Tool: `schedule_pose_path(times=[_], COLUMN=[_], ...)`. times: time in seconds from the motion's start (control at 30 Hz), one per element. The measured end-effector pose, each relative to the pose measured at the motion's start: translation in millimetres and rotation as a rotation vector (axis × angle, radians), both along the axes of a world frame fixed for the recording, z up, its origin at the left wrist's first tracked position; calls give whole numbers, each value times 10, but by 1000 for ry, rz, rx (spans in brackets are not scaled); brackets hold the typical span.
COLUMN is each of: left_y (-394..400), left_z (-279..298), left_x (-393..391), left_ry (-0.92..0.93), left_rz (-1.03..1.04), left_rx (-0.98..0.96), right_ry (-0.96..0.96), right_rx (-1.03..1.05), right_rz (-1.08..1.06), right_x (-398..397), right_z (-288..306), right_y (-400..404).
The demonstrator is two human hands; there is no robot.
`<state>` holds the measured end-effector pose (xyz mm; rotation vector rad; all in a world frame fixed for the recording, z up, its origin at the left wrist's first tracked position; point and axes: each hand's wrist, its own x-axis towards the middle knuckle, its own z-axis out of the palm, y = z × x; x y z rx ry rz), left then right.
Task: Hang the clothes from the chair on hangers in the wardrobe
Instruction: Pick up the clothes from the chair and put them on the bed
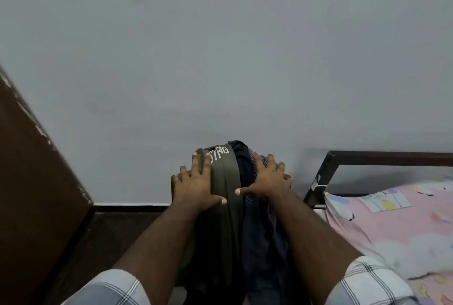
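Clothes [241, 219] are piled over the chair back [174, 183] against the wall, olive one on top of a darker striped one. Your left hand [196, 185] and right hand [264, 181] both rest flat on the pile, fingers spread, gripping nothing. If you grab from there you'll probably drag the whole stack at once and drop some on the floor. White print on the olive reads something like "STPIG", partly folded under. No wardrobe or hangers in view.
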<state>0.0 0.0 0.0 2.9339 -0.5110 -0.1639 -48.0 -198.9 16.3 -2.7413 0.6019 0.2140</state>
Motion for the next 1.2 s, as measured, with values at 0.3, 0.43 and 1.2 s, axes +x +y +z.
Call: schedule_pose_path(times=[0.3,0.43,1.2], left_y=[-249,-356,-441], left_z=[-394,-504,-863], left_x=[358,371,428], left_ry=[31,33,-68], left_rz=[-105,-98,-94], left_rx=[-48,-71,-250], right_ry=[24,10,-167], right_rx=[-5,-24,-15], right_rz=[101,102,108], right_x=[423,466,498], right_z=[-386,-508,-729], right_y=[-40,3,-36])
